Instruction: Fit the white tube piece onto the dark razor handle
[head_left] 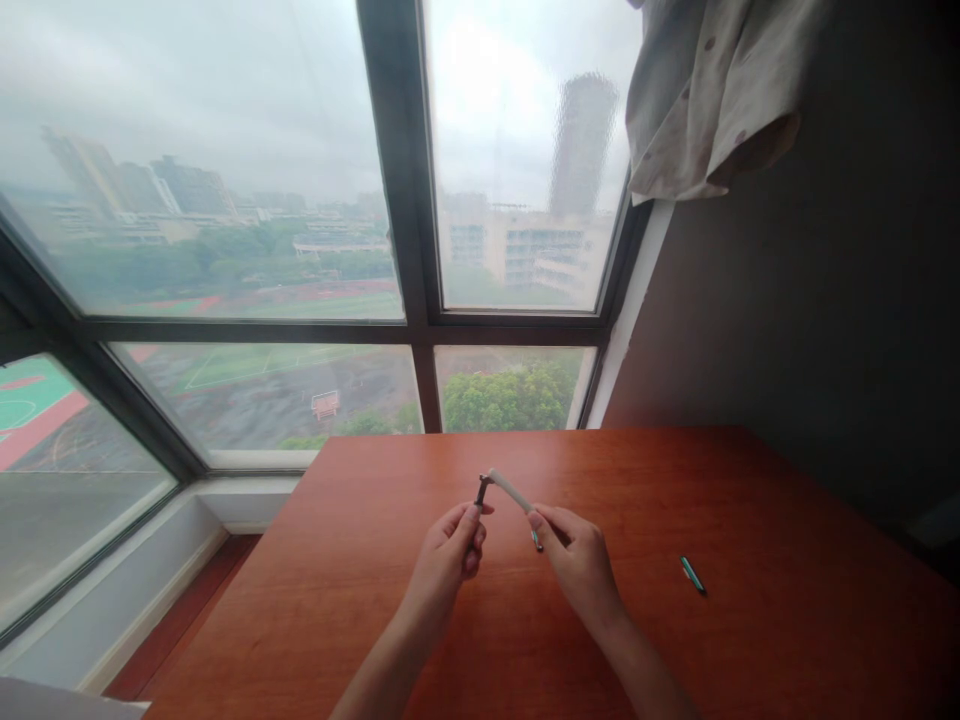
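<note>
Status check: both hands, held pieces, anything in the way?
Left hand gripping dark piece. Right hand gripping pale stick, its far end at the dark piece, contact unclear. Green pen-like item on table, right of both hands.

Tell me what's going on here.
Above a reddish-brown wooden table, the person's left hand pinches a small, slim, dark piece, and the right hand pinches a slender, pale, stick-like piece. Their upper ends meet or nearly meet; whether they are joined is unclear. A slim green-and-dark pen-like object lies on the table to the right.
</note>
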